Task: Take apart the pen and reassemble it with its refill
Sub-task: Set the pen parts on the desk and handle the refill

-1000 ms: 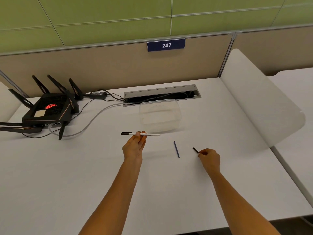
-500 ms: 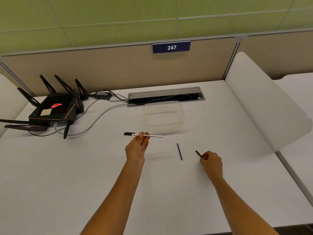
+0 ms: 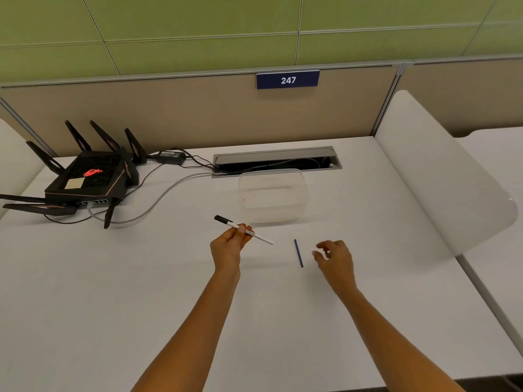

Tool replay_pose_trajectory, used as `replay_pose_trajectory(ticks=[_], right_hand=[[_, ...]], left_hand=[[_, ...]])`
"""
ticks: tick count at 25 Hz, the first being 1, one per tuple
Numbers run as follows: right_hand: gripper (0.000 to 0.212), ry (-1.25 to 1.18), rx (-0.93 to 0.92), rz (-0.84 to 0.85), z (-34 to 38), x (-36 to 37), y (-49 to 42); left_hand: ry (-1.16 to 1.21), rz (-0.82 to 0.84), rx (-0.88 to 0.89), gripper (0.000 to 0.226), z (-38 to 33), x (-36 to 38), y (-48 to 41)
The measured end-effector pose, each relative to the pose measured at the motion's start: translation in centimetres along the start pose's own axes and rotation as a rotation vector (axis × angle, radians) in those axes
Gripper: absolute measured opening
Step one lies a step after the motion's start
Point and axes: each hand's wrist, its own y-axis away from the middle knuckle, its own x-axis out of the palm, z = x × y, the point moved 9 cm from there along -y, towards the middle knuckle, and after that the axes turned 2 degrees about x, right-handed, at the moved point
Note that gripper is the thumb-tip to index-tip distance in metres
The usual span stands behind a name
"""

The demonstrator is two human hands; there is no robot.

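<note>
Your left hand (image 3: 229,244) has the pen (image 3: 243,229) pinched between thumb and fingertips, about mid-barrel. The pen's white body slopes down to the right, with the black cap end sticking up and out to the upper left and the open white end poking past your fingers toward the right. It's lifted off the desk (image 3: 141,292), not resting on it.

Your right hand (image 3: 335,258) is a bit fuzzy here. Fingers are loosely curled and spread, hovering just over the desk, and there's a tiny dark bit showing by the fingers, but I honestly can't tell if that grip is pinching something or is let go.

The refill (image 3: 298,253), a thin dark blue stick, lies flat on the desk between your two hands, closer to the right one, running roughly front to back. Nothing is touching it.

Just behind the pen there's a clear plastic tub (image 3: 273,195) sitting on the desk, looks empty. Behind that is the cable slot (image 3: 277,161) with wires running out of it to the left, to a black router (image 3: 87,179) with antennas and a small power brick (image 3: 171,155). A blue tag (image 3: 287,80) reading 247 is on the partition at the back.
</note>
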Motion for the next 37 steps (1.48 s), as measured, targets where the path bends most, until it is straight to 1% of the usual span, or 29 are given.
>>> replay_pose_trajectory(ticks=[4,7,10,13,15,18,20,22,24,27,29,31,37], right_hand=[[0.022,-0.062,-0.203,0.183,6.6,4.5,1.3],[0.019,-0.072,-0.235,0.266,8.6,7.1,2.1],[0.015,-0.054,-0.236,0.287,8.9,8.3,2.3],[0.014,-0.064,-0.241,0.258,8.6,8.4,2.2],[0.016,-0.042,-0.247,0.257,8.2,8.7,2.5],[0.019,0.088,-0.253,0.315,7.3,10.0,3.3],[0.019,0.075,-0.247,0.309,7.3,9.9,3.2],[0.016,0.052,-0.263,0.294,7.7,9.3,2.9],[0.014,0.031,-0.275,0.269,8.1,8.7,2.6],[0.014,0.011,-0.309,0.2,8.2,8.2,3.2],[0.015,0.138,-0.321,0.27,7.4,9.7,4.0],[0.017,0.226,-0.263,0.35,6.2,10.8,4.3],[0.013,0.104,-0.209,0.325,6.1,9.7,3.0]], left_hand=[[-0.406,0.065,0.143,0.017,0.0,1.3,1.3],[-0.604,0.133,0.19,0.023,0.7,2.4,2.6],[-0.687,0.19,0.227,0.032,1.3,2.8,3.5],[-0.876,0.201,0.318,0.046,2.0,1.6,3.4],[-1.084,0.234,0.382,0.056,3.4,0.4,3.2],[-1.517,0.311,0.44,0.075,7.1,-1.2,2.8],[-1.694,0.349,0.462,0.085,9.1,-2.1,2.8],[-1.745,0.367,0.502,0.091,10.0,-2.7,3.1],[-1.742,0.366,0.54,0.09,10.3,-3.0,3.2],[-1.721,0.37,0.533,0.087,10.4,-3.0,3.3],[-1.716,0.371,0.531,0.085,10.4,-3.1,3.3],[-1.712,0.373,0.536,0.084,10.5,-3.2,3.4],[-1.717,0.353,0.53,0.086,10.5,-3.2,3.2]])
